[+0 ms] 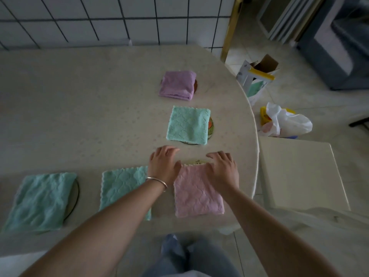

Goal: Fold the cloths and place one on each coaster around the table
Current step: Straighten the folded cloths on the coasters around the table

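Head view: both forearms reach forward from the bottom edge over a pale, round-edged worktop (79,96), palms down.
Left hand (164,166): lies flat with fingers spread and nearly straight, thumb side at the far left corner of the pink cloth (196,193); fingertips rest on the bare worktop beyond the cloth; it grips nothing. A metal bangle (157,181) sits at the wrist.
Right hand (222,169): flat on the far right corner of the pink cloth, fingers apart and lightly bent, pressing rather than pinching.
Pink cloth: folded into a rectangle, lying near the worktop's near right edge; its far hem lies over a coaster (196,162) of which only a pale sliver shows between the two hands.
Middle green cloth (123,188): folded, just left of the pink one, partly under the left forearm; no coaster shows beneath it.
Left green cloth (40,200): folded, on a dark-rimmed coaster (74,196) that shows along its right side.
Far green cloth (187,124): folded square beyond the hands, over a patterned coaster (210,125).
Purple cloth (177,84): folded, farthest away, on a brown coaster (195,84).
Floor at right: an open cardboard box (257,76), a white plastic bag (285,120) and a pale chair seat (299,172).
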